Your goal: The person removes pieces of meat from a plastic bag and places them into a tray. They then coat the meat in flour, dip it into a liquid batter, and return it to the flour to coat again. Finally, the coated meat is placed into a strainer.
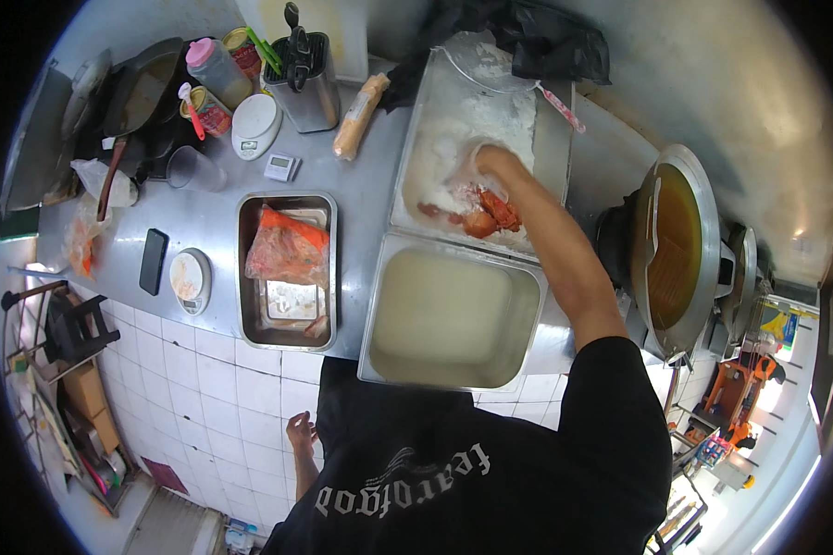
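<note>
My right hand [496,164] reaches into a metal tray [559,159] of white flour [451,146]. Its fingers are blurred and partly covered by the flour, so whether they grip anything is hidden. Red-orange marinated meat pieces [489,216] lie in the flour just below my wrist. Directly in front of that tray is a deep metal pan [451,316] of cloudy, pale liquid. My left hand [302,430] hangs beside my body, away from the counter, with fingers loosely bent and nothing seen in it. A strainer [489,69] with a red-and-white handle rests across the flour tray's far end.
Left of the liquid stands a steel tray [244,277] holding a plastic bag of red meat [288,246]. A wide pan of brown oil [673,243] stands at right. Two kitchen scales, a phone [153,261], a timer [281,167] and a knife block [309,97] occupy the counter's left.
</note>
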`<state>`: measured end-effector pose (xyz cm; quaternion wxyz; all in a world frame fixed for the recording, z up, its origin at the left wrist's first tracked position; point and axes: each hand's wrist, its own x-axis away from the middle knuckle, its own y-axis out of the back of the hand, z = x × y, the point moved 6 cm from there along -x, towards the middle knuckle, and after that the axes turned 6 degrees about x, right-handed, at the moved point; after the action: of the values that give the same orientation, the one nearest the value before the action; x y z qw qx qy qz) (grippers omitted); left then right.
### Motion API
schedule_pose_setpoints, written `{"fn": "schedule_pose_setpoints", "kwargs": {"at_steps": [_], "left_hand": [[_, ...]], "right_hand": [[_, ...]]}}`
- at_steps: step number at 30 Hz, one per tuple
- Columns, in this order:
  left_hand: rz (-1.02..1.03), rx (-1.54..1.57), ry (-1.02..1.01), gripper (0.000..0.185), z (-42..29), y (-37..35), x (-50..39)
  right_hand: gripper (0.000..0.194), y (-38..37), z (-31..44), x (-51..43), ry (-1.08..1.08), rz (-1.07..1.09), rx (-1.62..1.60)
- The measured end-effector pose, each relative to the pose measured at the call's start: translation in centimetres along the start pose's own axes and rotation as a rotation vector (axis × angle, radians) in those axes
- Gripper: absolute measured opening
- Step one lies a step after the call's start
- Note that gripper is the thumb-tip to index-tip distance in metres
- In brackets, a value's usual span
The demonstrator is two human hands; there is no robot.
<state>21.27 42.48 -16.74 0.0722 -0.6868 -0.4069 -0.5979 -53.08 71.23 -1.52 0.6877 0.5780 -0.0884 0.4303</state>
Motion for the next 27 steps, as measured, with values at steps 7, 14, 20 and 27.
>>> {"fn": "schedule_pose_setpoints", "kwargs": {"at_steps": [7, 14, 20, 27], "left_hand": [[0.052, -0.026, -0.040, 0.036, -0.7, -1.2, -0.7], [0.016, -0.018, -0.031, 0.033, -1.2, -1.4, -0.3], [0.037, 0.023, -0.015, 0.033, -0.5, -1.6, -0.5], [0.049, 0.036, -0.065, 0.034, -0.6, -1.8, -0.7]], "right_hand": [[0.071, -0.2, -0.1, 1.3, 0.041, 0.159, -0.021], [0.084, -0.9, -0.6, -0.1, -0.114, 0.018, 0.105], [0.080, 1.8, -0.3, -0.1, 0.038, 0.018, -0.118], [0.058, 1.4, -1.4, 1.0, -0.186, 0.128, 0.195]]}}
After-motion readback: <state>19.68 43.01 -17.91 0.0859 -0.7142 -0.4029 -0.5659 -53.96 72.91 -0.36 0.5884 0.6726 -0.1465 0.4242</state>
